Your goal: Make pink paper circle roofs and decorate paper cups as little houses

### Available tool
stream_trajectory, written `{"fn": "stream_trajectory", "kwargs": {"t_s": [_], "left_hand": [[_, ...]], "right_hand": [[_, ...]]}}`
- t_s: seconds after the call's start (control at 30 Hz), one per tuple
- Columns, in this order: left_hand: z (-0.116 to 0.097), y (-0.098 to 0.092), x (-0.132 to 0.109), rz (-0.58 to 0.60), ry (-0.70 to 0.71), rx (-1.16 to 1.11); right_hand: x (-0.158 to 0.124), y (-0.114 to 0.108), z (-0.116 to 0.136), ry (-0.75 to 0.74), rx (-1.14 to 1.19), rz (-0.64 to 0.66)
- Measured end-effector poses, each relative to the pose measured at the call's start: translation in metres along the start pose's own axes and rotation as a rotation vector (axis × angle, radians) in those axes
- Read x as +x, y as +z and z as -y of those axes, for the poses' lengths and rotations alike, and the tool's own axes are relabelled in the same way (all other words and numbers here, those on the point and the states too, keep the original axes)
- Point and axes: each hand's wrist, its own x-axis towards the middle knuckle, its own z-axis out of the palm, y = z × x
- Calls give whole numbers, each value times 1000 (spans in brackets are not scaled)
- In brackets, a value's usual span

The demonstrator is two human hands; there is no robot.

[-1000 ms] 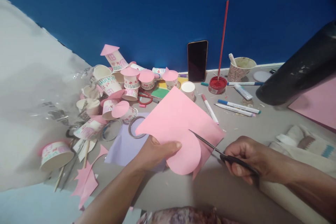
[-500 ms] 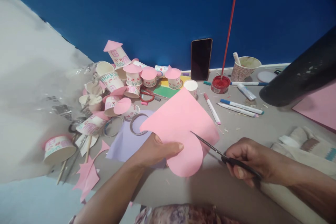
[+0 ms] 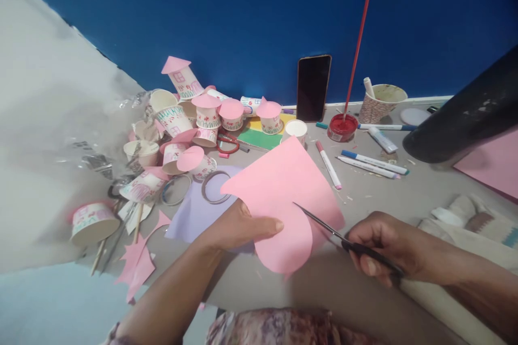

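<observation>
My left hand pinches a sheet of pink paper, thumb lying on top and fingers hidden beneath. The sheet is partly cut, with a rounded lobe hanging toward me and a pointed corner facing the wall. In my right hand is a pair of dark-handled scissors. Their blades look nearly closed and meet the paper at the curve's upper right edge. Under the sheet's left side lie purple paper and a roll of tape.
Decorated paper cups with pink cone tops crowd the left. Pink scraps lie nearer me. Along the blue wall stand a phone, a red paint pot and a patterned cup. Markers and a dark cylinder are rightward.
The pink sheet has turned slightly, its upper part shifting right. The background sits a little differently as my view moved. Both hands keep their holds.
</observation>
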Motion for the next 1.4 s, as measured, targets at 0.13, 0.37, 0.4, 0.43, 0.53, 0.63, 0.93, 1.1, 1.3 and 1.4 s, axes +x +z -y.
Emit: {"fn": "stream_trajectory", "kwargs": {"t_s": [0.13,0.37,0.4,0.43,0.53,0.63,0.93,1.1,1.3,1.4], "left_hand": [[0,-1,2,52,31,-31],[0,-2,1,65,0,-18],[0,-3,1,65,-6,-10],[-1,-3,1,64,-13,-1],[-1,-4,0,65,-51,45],[0,-5,0,73,-58,107],[-2,-7,0,120,-6,140],[1,-10,1,180,-9,131],[2,-7,2,277,29,128],[3,-7,2,308,34,110]], "right_hand": [[-1,0,0,27,37,7],[-1,3,7,-24,-84,6],[-2,4,8,-13,-84,5],[-2,4,9,3,-86,4],[-2,5,10,48,-97,0],[-2,5,10,41,-141,7],[-5,3,11,-20,-188,29],[-4,4,12,52,-224,14],[-4,6,13,88,-258,37],[-5,6,14,101,-291,24]]}}
